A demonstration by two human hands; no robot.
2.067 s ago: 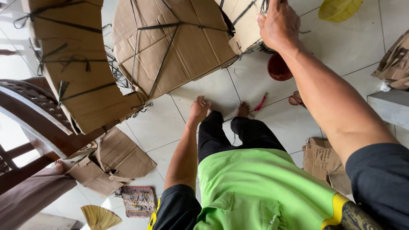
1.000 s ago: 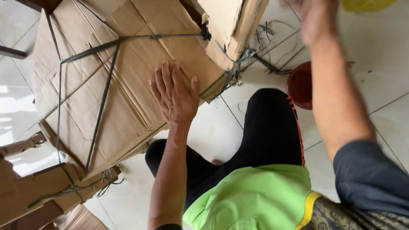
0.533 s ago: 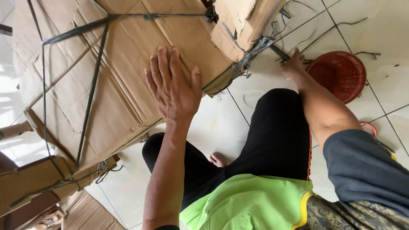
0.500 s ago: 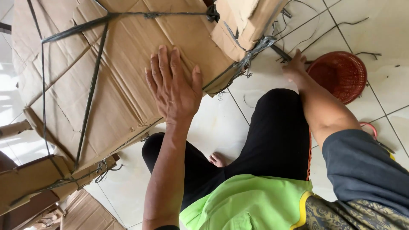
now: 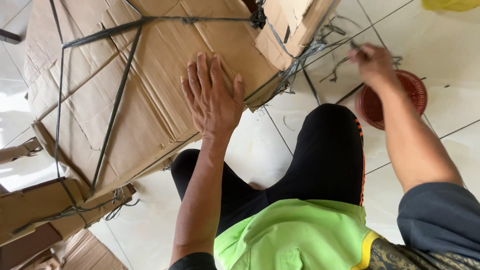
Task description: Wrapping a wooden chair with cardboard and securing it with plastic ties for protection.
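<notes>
My left hand point(image 5: 212, 97) lies flat, fingers spread, on a big bundle of flattened cardboard point(image 5: 130, 85) tied with dark straps point(image 5: 114, 107). My right hand point(image 5: 372, 62) hovers over the tiled floor to the right, fingers closed around the end of a loose dark strap point(image 5: 350, 92), just above a red plastic basket point(image 5: 395, 102). A second tied cardboard bundle point(image 5: 292, 25) leans at the top centre. My legs in black trousers are folded beneath me.
More strapped cardboard point(image 5: 35, 205) lies at the lower left, with a dark wooden piece below it. Loose strap ends point(image 5: 335, 65) trail on the white floor tiles point(image 5: 450, 55). A yellow object point(image 5: 450, 4) sits at the top right edge.
My right hand came down from the upper bundle to the floor by the red basket, then lifted slightly with a strap. My left hand moved from the floor onto the big bundle and stays there.
</notes>
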